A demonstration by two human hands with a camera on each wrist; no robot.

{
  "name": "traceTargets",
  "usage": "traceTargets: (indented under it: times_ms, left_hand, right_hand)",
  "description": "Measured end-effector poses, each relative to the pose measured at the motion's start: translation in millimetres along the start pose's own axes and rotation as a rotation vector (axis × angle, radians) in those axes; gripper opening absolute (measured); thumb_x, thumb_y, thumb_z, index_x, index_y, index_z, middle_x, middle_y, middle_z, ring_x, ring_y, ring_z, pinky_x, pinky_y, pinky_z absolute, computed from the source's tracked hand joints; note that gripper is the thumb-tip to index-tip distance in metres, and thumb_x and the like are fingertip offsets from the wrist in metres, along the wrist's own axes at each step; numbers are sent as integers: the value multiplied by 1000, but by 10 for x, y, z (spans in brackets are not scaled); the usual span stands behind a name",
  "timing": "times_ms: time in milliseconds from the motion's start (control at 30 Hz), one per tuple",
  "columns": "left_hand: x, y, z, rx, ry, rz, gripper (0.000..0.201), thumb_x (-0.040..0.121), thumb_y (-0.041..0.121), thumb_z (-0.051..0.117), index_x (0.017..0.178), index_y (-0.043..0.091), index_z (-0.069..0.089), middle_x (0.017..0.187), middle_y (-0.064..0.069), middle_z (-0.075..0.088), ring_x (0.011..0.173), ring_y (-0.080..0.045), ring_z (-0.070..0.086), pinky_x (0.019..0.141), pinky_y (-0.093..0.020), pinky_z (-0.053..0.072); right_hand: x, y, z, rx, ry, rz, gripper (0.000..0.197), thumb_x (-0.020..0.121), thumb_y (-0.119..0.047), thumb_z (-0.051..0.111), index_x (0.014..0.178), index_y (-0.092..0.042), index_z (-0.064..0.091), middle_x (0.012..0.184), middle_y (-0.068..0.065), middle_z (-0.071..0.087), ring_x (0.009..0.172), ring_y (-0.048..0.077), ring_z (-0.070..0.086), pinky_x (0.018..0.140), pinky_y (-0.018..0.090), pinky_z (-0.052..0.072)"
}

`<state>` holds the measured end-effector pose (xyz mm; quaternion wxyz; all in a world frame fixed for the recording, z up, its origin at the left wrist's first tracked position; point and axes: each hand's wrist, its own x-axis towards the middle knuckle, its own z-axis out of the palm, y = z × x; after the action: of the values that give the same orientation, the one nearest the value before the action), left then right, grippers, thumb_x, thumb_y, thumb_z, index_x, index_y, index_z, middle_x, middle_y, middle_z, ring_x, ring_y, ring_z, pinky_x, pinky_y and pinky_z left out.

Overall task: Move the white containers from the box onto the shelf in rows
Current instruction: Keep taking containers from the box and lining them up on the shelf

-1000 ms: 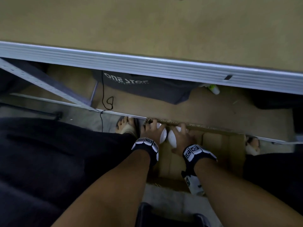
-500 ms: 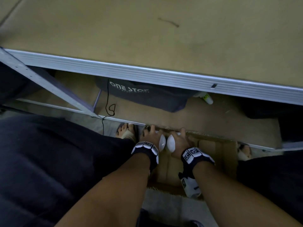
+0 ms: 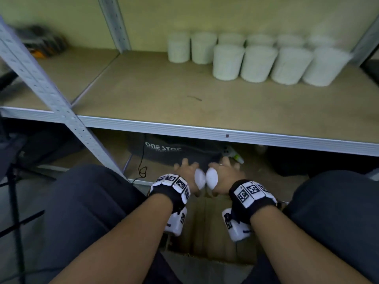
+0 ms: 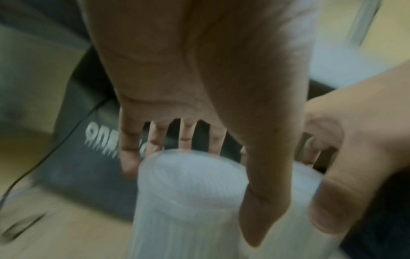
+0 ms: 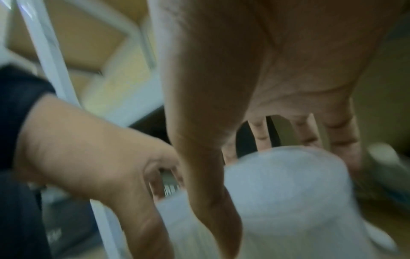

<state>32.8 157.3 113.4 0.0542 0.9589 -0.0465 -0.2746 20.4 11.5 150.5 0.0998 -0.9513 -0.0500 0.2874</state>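
The shelf is carrying two rows of white containers at its back right. Below its edge, over the cardboard box, the left hand and right hand are each gripping one white container, side by side.

Dim, flat light; heavy motion blur in both wrist views (head view sharper, w/ curved edges)

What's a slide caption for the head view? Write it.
Both hands lift white containers toward the shelf.
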Motion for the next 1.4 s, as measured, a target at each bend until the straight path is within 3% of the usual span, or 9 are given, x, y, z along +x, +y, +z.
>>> traceTargets:
  times_ms: [100,300,433,633,867,1033,1200,1400]
  left_hand:
    - [-396,50,-411,-119,52,24,85,58,41,79,131,31,37,129,-6,34,124,-39,37,96,-52,46]
    - [-917,117,-953,-155,194,148,90,57,42,80,135,35,37,126,-3,38,121,-31,38,92,-48,49]
    - [-1179,177,-1226,-199,323,216,86,53,44,79,131,36,43,127,0,45,120,-27,43,95,-42,48]
    - [-1392,222,-1578,-297,492,286,75,58,39,79,126,33,51,132,8,49,122,-17,47,96,-30,44]
    - [-1241,273,-1861,-356,617,266,62,57,43,76,116,33,59,129,11,53,121,-17,47,95,-32,45]
    - [-985,380,-1933,-419,673,258,57,61,41,76,115,29,62,129,9,53,123,-19,46,98,-33,44]
    - [-770,459,-1905,-392,662,225,51,70,38,71,118,28,58,132,7,52,122,-22,47,102,-35,40]
    - [-678,436,-1806,-360,707,221,48,76,38,67,121,30,53,134,10,49,124,-22,42,103,-37,35]
  right_hand:
    - [-285,-19,-289,8,92,-18,90,66,-33,78,141,-41,29,141,2,23,129,41,31,102,52,40]
    - [-883,23,-739,94,230,-82,83,65,-39,76,139,-39,36,137,-1,32,122,37,36,100,48,42]
    - [-1204,17,-1024,152,341,-124,75,59,-36,74,129,-39,48,131,-5,41,121,35,43,99,46,44]
    - [-1443,6,-1390,196,518,-211,70,63,-31,78,129,-31,54,130,-4,51,121,22,49,107,39,36]
    - [-1288,52,-1605,269,654,-219,60,69,-33,78,125,-27,59,135,-4,49,124,20,47,106,33,37]
    - [-991,118,-1684,328,725,-173,58,68,-34,78,123,-25,63,138,0,49,127,25,46,108,38,38]
    - [-727,169,-1705,285,665,-134,57,77,-36,72,130,-25,58,147,2,44,134,25,40,113,36,31]
    - [-572,196,-1650,226,684,-134,56,79,-41,69,131,-26,55,147,-1,44,132,25,40,109,30,24]
